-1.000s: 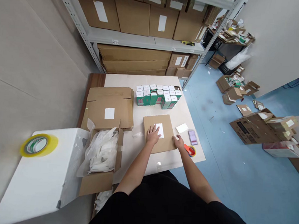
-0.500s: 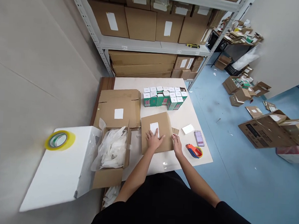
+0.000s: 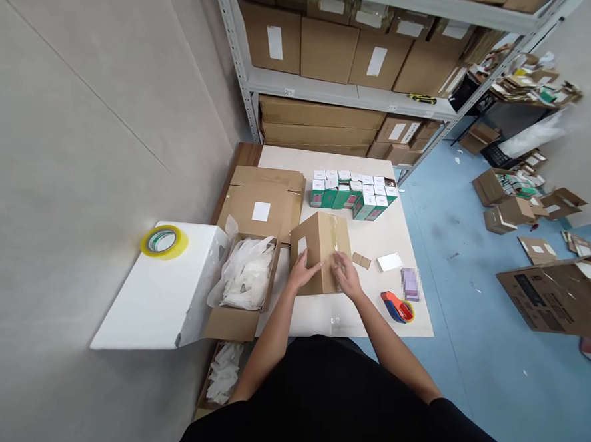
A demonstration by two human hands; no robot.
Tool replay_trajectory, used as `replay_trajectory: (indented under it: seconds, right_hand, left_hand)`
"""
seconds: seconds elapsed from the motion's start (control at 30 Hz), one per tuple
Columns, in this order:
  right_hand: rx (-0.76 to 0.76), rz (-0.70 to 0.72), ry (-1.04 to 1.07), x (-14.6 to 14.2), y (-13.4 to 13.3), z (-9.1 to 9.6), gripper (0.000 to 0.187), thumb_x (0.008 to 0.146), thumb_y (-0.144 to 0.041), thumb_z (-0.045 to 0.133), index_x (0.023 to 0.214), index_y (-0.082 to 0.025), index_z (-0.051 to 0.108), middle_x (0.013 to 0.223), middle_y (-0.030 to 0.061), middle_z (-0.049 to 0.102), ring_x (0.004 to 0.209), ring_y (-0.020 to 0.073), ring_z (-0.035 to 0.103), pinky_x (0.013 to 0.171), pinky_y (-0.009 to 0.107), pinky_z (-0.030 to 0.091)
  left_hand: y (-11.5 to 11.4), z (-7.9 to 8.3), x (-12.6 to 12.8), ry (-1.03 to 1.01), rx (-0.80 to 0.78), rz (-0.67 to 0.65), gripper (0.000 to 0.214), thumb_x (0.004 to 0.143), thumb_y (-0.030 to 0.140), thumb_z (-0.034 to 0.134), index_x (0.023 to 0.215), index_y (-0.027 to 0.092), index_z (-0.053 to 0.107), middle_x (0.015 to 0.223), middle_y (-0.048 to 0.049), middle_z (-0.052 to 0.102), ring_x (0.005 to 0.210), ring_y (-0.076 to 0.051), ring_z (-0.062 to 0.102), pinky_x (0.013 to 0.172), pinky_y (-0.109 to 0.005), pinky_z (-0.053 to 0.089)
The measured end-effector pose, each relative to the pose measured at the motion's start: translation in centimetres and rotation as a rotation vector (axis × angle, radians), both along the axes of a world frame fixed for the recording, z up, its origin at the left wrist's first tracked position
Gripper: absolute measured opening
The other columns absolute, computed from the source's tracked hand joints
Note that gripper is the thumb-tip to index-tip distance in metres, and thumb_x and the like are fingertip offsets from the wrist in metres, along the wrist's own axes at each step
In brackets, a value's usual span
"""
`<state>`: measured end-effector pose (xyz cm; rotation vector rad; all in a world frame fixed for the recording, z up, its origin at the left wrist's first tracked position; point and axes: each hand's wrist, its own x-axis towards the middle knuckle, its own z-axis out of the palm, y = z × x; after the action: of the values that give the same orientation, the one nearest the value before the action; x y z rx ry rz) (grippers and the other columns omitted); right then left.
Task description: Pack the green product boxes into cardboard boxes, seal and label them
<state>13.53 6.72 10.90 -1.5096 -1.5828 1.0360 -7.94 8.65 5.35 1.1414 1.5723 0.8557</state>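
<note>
A closed cardboard box stands in front of me on the pale tabletop, with clear tape down one face and a white label on its left face. My left hand rests against that labelled face, fingers stretched out and thumb apart. On the taped face lies my right hand, its fingers loosely bent and spread. Right of the box are a small brown cardboard piece, a white small box and a red and blue tape dispenser. Several green-and-white cartons stand grouped behind it.
Flattened cardboard lies at the back left of the table. Nearer me, an open carton holds white plastic wrap. A yellow tape roll lies on a white foam block. Metal shelving with boxes rises behind the table.
The box has been turned: its label now faces left and a taped face shows. My left hand has shifted off the label, and my right hand has come onto the taped face. The view has swung left.
</note>
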Motion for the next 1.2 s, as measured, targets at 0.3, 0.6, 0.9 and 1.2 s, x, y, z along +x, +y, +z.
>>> replay_trajectory:
  seconds: [0.3,0.6,0.9,1.2]
  right_hand:
    - [-0.484,-0.199,0.237,6.6,1.6,-3.3,0.081,0.079,-0.039,0.072,0.156,-0.030,0.050,0.146,0.0121,0.066,0.126,0.0296,0.066,0.096,0.042,0.057]
    - [-0.406,-0.071,0.656,6.6,1.0,-3.8,0.085,0.063,-0.031,0.082,0.144,-0.038,0.060,0.155,0.0045,0.058,0.126,0.0290,0.064,0.100,0.042,0.056]
    - [-0.276,0.237,0.590,13.0,6.2,3.5,0.075,0.064,-0.037,0.093,0.134,-0.038,0.067,0.154,0.0015,0.058,0.127,0.0278,0.057,0.115,0.052,0.046]
    - [-0.183,0.485,0.591,17.2,3.8,7.8,0.078,0.072,-0.038,0.090,0.143,-0.042,0.061,0.160,0.0005,0.050,0.128,0.0274,0.056,0.115,0.051,0.047]
  left_hand:
    - [-1.3,1.5,0.2,-0.110,-0.009,0.004,0.078,0.083,0.045,0.083,0.154,0.033,0.054,0.164,-0.0119,0.049,0.150,-0.034,0.047,0.119,-0.046,0.042]
    - [-1.5,3.7,-0.5,-0.298,-0.041,-0.177,0.119,0.067,0.033,0.093,0.169,0.033,0.031,0.170,-0.0125,0.037,0.153,-0.036,0.040,0.122,-0.049,0.038]
    - [-3.1,8.2,3.2,-0.536,0.052,-0.096,0.122,0.073,0.037,0.089,0.172,0.037,0.018,0.167,-0.0154,0.041,0.137,-0.034,0.057,0.115,-0.051,0.045]
    - [-9.5,11.7,6.9,-0.468,0.243,-0.051,0.119,0.071,0.039,0.091,0.170,0.035,0.026,0.161,-0.0144,0.046,0.139,-0.033,0.052,0.122,-0.051,0.035]
